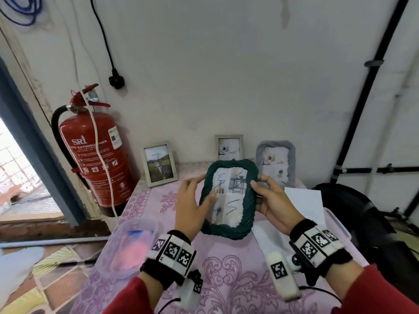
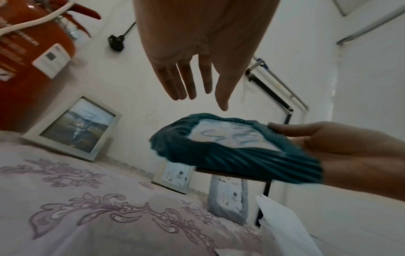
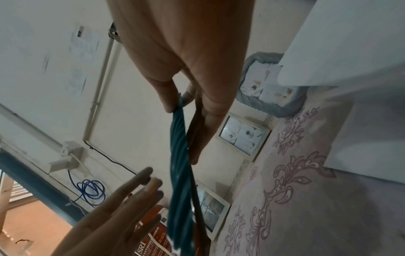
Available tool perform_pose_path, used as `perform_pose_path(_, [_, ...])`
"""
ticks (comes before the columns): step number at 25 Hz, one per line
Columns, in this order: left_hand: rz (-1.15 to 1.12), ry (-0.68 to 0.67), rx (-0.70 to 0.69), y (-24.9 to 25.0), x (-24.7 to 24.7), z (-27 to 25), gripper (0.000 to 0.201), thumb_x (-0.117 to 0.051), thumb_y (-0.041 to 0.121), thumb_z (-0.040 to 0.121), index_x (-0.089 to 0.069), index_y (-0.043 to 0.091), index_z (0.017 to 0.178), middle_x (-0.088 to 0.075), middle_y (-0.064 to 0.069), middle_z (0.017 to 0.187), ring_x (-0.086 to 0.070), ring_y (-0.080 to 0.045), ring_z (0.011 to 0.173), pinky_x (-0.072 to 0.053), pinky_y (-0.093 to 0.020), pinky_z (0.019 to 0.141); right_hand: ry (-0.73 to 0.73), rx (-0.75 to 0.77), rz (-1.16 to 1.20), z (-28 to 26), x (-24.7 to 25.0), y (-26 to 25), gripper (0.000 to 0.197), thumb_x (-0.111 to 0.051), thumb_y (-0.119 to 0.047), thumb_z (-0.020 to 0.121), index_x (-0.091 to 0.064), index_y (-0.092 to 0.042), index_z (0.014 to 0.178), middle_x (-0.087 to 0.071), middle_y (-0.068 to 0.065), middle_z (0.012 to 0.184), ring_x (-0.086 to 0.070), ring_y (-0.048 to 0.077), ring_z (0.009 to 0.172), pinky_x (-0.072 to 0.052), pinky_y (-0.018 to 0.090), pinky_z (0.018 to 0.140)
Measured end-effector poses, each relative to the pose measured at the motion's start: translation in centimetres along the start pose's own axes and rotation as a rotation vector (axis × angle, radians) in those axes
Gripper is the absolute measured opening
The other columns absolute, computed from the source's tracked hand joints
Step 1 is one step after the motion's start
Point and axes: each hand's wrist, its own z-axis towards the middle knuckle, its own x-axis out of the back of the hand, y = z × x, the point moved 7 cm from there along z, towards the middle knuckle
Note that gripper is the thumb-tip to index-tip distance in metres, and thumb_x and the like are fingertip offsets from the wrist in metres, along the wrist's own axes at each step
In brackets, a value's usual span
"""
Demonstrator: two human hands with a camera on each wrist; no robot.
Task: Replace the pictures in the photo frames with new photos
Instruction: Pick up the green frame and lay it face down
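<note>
The dark green ribbed oval-cornered photo frame [image 1: 229,198] is held off the table, face up and tilted toward the person, above the pink floral tablecloth [image 1: 226,268]. The right hand [image 1: 274,205] clamps its right edge, thumb on the front rim and fingers behind the backing; the right wrist view confirms this pinch across the frame's thickness. Judgement: this one-sided grip keeps the face readable and leaves the other side free for work.

The left hand [image 1: 192,205] stands flat and spread beside the frame's left edge, fingers straight; whether its fingertips touch the rim cannot be told from the head view, and the left wrist view shows the hand clear above it. Judgement: it is positioned to steady or turn the frame over to reach the back.

The picture in the frame carries blue scribbles, likely marking it as one to be replaced.

Against the wall stand a pale rectangular wooden frame with a landscape photo [image 1: 159,163], a small pale frame [image 1: 229,146] and a grey ribbed frame [image 1: 276,164], propped upright for display. White sheets of paper [image 1: 303,200] lie on the right, near at hand. A red fire extinguisher [image 1: 97,150] hangs on the left
</note>
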Motion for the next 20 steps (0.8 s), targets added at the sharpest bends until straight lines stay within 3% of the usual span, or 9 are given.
perform_pose_path(2, [-0.011,-0.117,-0.086,1.6,-1.9,-1.4,0.041,-0.064,0.032,0.086,-0.052,0.031,0.125,-0.051,0.01,0.113,-0.048,-0.006,0.108,-0.043,-0.028,0.092,-0.006,-0.006,0.028,-0.4,-0.1,0.2,0.008,-0.051,-0.008,0.093,-0.053,-0.013,0.099,-0.069,0.01,0.089,-0.065,0.021,0.073,-0.058,0.032,0.066])
perform_pose_path(5, [-0.106,-0.243,-0.11,3.1,-4.2,-3.1,0.043,-0.064,0.038,0.085,-0.051,0.035,0.125,-0.056,0.01,0.114,-0.052,-0.001,0.106,-0.046,-0.025,0.089,-0.034,0.004,0.041,-0.9,-0.5,0.2,0.01,-0.052,-0.009,0.092,-0.053,-0.012,0.101,-0.069,0.014,0.095,-0.067,0.026,0.079,-0.058,0.037,0.071])
perform_pose_path(8, [-0.141,-0.241,-0.104,3.5,-4.8,-3.5,0.053,-0.067,0.034,0.082,-0.048,0.031,0.132,-0.053,0.008,0.117,-0.053,-0.003,0.111,-0.05,-0.026,0.09,-0.042,0.023,0.045,-1.1,-0.9,0.0,0.008,-0.052,-0.011,0.093,-0.056,-0.011,0.1,-0.069,0.015,0.096,-0.068,0.027,0.079,-0.059,0.036,0.065])
perform_pose_path(12, [-0.341,-0.216,-0.039,3.4,-4.4,-3.5,0.047,-0.063,0.015,0.088,-0.046,0.036,0.126,-0.059,0.01,0.115,-0.06,0.0,0.102,-0.053,-0.017,0.081,-0.043,0.035,0.018,-1.1,-1.2,0.0,0.02,-0.042,-0.013,0.098,-0.058,-0.006,0.108,-0.069,0.014,0.1,-0.07,0.026,0.077,-0.058,0.03,0.063])
perform_pose_path(16, [-0.535,-0.162,0.093,2.1,-3.4,-3.2,0.038,-0.05,0.009,0.094,-0.048,0.028,0.128,-0.065,-0.003,0.112,-0.068,-0.017,0.094,-0.058,-0.029,0.08,-0.003,0.058,-0.173,-1.2,-1.0,1.0,0.026,-0.044,0.002,0.094,-0.06,-0.005,0.113,-0.066,0.016,0.11,-0.065,0.024,0.087,-0.055,0.031,0.081])
perform_pose_path(20, [-0.707,-0.107,0.238,0.0,-2.8,-3.8,0.037,-0.043,0.012,0.097,-0.046,0.023,0.132,-0.066,-0.011,0.111,-0.068,-0.021,0.094,-0.058,-0.036,0.078,0.126,0.118,-0.487,-1.6,0.5,2.0,0.037,-0.052,0.005,0.089,-0.054,-0.008,0.123,-0.056,0.011,0.125,-0.054,0.026,0.109,-0.048,0.038,0.097])
